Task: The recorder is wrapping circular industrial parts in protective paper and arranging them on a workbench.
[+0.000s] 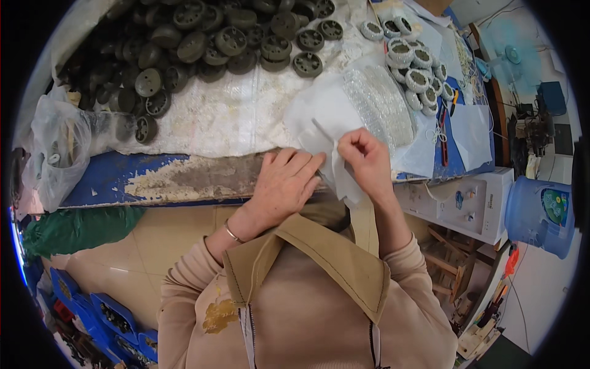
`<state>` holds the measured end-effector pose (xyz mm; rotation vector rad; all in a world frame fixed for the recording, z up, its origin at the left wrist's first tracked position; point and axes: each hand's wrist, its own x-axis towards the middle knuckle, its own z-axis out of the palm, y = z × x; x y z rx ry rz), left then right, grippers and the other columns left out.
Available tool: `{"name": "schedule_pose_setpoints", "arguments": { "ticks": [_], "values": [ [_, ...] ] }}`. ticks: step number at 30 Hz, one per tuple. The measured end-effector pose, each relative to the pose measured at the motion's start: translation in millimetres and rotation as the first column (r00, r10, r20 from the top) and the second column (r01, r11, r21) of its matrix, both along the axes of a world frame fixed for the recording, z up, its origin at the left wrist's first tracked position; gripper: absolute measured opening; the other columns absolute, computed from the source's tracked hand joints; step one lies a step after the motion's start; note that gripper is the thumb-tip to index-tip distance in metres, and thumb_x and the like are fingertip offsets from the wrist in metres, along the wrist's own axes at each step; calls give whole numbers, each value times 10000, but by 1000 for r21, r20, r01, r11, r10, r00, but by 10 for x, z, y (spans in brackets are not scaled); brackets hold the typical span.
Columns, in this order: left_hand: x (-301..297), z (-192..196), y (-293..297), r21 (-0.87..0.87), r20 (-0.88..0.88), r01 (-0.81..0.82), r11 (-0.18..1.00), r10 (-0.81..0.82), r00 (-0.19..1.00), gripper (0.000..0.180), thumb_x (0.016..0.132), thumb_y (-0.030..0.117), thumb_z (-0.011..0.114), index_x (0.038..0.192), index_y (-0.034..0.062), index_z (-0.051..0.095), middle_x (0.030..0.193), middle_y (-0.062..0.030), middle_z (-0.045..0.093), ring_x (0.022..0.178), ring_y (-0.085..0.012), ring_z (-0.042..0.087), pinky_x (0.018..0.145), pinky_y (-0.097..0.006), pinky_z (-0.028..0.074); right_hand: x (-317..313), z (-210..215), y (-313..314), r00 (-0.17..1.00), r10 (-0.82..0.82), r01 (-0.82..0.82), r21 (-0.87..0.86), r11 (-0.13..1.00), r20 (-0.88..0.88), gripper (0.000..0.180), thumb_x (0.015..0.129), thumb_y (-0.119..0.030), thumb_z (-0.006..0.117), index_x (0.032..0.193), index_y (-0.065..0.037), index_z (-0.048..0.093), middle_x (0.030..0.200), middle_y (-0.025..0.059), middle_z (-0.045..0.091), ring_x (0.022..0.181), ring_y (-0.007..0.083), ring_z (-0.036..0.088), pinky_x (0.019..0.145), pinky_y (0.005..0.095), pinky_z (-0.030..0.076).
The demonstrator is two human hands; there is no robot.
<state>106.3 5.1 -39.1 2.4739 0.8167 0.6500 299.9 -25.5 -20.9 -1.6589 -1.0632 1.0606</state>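
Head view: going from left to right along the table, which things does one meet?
Clear plastic bag → pile of dark round discs → left hand → right hand on white sheet → silver-rimmed discs → blue water jug.

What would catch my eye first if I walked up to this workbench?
Probably the big heap of dark round wheels piled at the far left of the table. Next, the two hands at the near edge: the left hand and right hand pinch a white sheet, with white-rimmed wheels to the right.
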Motion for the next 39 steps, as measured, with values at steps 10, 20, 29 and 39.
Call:
{"name": "schedule_pose_setpoints", "arguments": {
  "ticks": [10, 20, 29, 39],
  "values": [
    [73, -52, -40, 10, 33, -62, 998, 62, 998, 336, 704, 149, 633, 1009, 37, 547, 990, -96, 530, 941, -278, 490, 741, -409, 350, -342, 287, -51, 814, 127, -293, 212, 932, 567, 272, 745, -128, 715, 946, -7, 578, 855, 121, 553, 772, 261, 553, 673, 338, 460],
    [-79, 23, 38, -38, 187, -105, 994, 111, 976, 292, 743, 79, 615, 1030, 53, 567, 998, -89, 564, 946, -264, 515, 797, -402, 379, -78, 160, -89, 968, 80, -76, -25, 997, 239, 118, 883, -79, 554, 942, 18, 586, 762, -3, 558, 683, 45, 468, 590, 227, 405],
    [-1263, 398, 1379, 394, 378, -789, 470, 700, 606, 472, 675, 97, 724, 1090, 21, 512, 977, -147, 558, 974, -340, 518, 839, -428, 400, 33, 268, -73, 833, 142, -49, 185, 981, -535, 148, 917, -143, 578, 987, -19, 540, 787, 30, 604, 593, 84, 520, 540, 237, 436],
    [-1422, 419, 1082, 253, 289, -493, 832, 421, 859, 590, 616, 220, 814, 1118, 43, 561, 1033, -130, 574, 1014, -317, 514, 897, -395, 416, -516, 295, -65, 867, 256, -239, 94, 966, -427, 59, 877, -30, 584, 922, 1, 561, 770, -7, 579, 664, 32, 499, 617, 180, 403]
  ]
}}
